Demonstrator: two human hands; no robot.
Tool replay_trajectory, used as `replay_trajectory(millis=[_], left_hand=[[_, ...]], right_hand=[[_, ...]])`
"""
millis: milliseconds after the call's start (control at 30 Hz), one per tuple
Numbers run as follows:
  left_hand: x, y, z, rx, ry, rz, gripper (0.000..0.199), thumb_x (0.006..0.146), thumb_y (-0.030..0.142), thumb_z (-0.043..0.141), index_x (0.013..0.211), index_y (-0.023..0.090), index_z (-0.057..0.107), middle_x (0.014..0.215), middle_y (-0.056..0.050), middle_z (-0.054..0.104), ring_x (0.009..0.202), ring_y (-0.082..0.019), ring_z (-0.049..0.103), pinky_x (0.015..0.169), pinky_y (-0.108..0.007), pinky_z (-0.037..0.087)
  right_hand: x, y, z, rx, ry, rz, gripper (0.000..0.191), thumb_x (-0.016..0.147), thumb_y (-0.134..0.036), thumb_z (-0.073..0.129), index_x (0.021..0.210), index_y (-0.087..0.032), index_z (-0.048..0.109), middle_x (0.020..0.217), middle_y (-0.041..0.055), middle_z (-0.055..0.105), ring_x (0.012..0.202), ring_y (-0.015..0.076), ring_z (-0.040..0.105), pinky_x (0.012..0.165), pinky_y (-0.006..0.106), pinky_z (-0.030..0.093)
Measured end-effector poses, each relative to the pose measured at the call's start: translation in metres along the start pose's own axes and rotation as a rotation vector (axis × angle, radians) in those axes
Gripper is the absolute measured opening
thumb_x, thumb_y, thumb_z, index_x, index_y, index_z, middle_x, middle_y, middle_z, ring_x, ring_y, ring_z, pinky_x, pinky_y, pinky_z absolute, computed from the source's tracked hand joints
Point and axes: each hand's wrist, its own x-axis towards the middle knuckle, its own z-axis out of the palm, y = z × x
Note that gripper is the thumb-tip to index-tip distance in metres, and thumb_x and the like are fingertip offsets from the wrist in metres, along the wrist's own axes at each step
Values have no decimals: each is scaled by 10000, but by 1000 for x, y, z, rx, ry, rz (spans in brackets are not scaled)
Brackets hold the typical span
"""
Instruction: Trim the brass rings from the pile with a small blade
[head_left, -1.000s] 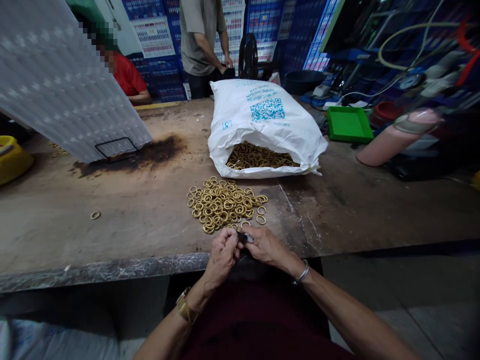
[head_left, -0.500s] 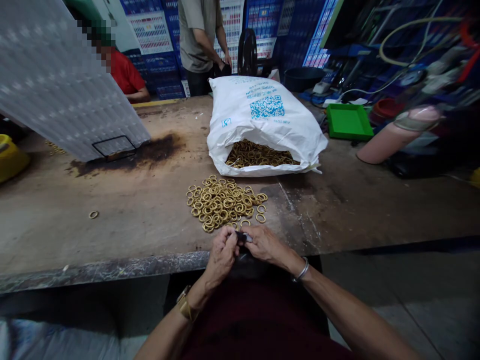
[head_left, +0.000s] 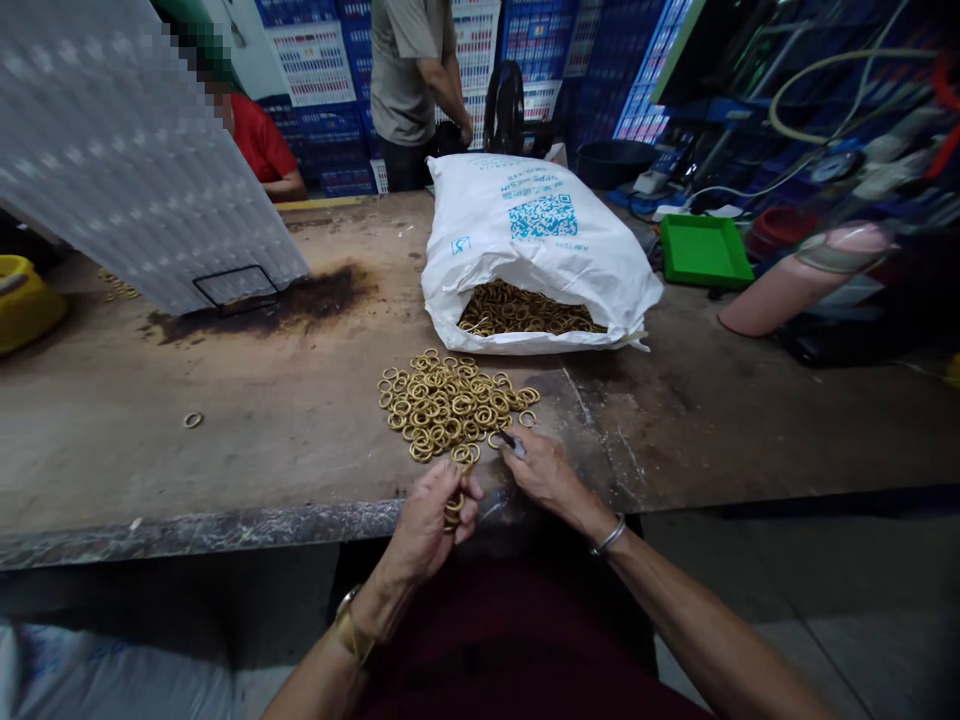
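Note:
My left hand (head_left: 424,525) is curled closed around several brass-coloured metal rings (head_left: 454,510) at the table's front edge. Between the fingers of my right hand (head_left: 546,472) is a small tool (head_left: 513,442) with a dark tip and a greyish body; its exact kind cannot be made out. The tool's tip is beside a ring at the near right side of a loose pile of rings (head_left: 442,400). Just behind that pile lies a white woven sack (head_left: 480,215), its mouth open towards me and showing many more rings inside.
A single ring (head_left: 193,420) lies apart at left on the wooden table (head_left: 285,440). Stacked translucent white sheets (head_left: 187,180) lean by a black wire frame. At right are a green tray (head_left: 705,250) and a pink bottle (head_left: 795,285). Two people are beyond the table.
My hands have come apart: the left has moved down and left, now showing rings in its grasp. The right has moved slightly right and up with the tool, towards the pile.

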Motion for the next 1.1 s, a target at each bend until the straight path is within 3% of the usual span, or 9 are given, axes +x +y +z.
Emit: replay_trajectory(millis=[100,333,533,767,933,1033,1100], left_hand=[[6,-1,-6,-54,40,-41,377,714,455,634,741,137,433,777,-37,555,492,-51,432,382,-161,290],[8,-5,-12,-236,-46,-154,354,647,274,695,870,167,443,705,10,518,498,-62,453,378,-145,268],[12,-10,-19,-347,-45,-187,292,667,279,702,807,134,490,741,-14,512,581,-72,495,387,-130,263],[18,-10,-19,-261,-19,-164,294,646,281,723,729,117,493,785,-45,556,612,-83,521,398,-137,287],[20,-13,-13,39,86,-45,341,673,358,674,883,131,533,750,-25,550,531,-72,477,392,-157,293],[23,-18,-9,409,153,148,298,776,349,548,980,133,533,668,4,514,487,-67,422,431,-180,323],[27,-19,-7,611,127,268,278,812,297,493,1039,142,531,657,9,497,510,-74,419,488,-194,351]], right_hand=[[0,-6,1,-55,39,63,168,847,-291,482,960,-171,513,737,22,576,619,158,530,560,235,284],[5,-23,-3,-258,-64,162,226,861,-278,552,1034,-164,463,846,56,611,715,195,580,568,240,281],[6,-22,-4,-331,-129,155,142,877,-239,495,1003,-174,505,857,64,608,737,194,579,567,248,282],[0,-15,-4,-250,-142,44,136,856,-171,468,970,-180,540,981,57,571,830,173,541,652,234,323],[-2,-6,-3,-44,-77,-62,158,831,-133,448,957,-165,538,953,56,551,843,168,512,694,229,338],[0,-7,-9,268,-132,-43,70,803,-179,454,805,-146,516,760,27,523,686,136,477,618,217,335],[1,-11,-15,524,-209,0,136,801,-262,466,732,-147,484,657,-1,462,586,108,420,554,203,321]])
